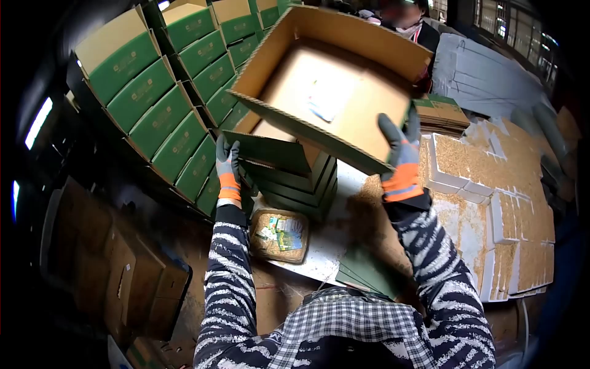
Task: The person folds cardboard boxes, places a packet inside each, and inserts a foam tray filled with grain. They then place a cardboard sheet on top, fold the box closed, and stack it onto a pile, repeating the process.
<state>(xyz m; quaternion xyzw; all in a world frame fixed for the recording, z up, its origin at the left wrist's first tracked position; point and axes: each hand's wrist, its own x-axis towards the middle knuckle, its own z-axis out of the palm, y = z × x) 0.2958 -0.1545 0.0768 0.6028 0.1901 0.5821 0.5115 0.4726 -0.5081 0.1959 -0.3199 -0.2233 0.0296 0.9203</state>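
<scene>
I wear grey gloves with orange cuffs. My right hand (402,150) grips the near right corner of an open cardboard box (369,120), brown inside and green outside. That box is raised and tilted, with a small printed packet (322,107) on its floor. At the left, my left hand (227,163) has its fingers on the corner of another green box (270,154), which tops a short stack. Below it, a basket (305,246) holds several printed packets (283,234).
Tall stacks of green boxes (144,86) stand at the left. At the right lie white foam blocks (445,175) covered in brown sawdust-like bits. Flat green cardboard (369,267) lies near my apron. Another person (424,37) is beyond the raised box.
</scene>
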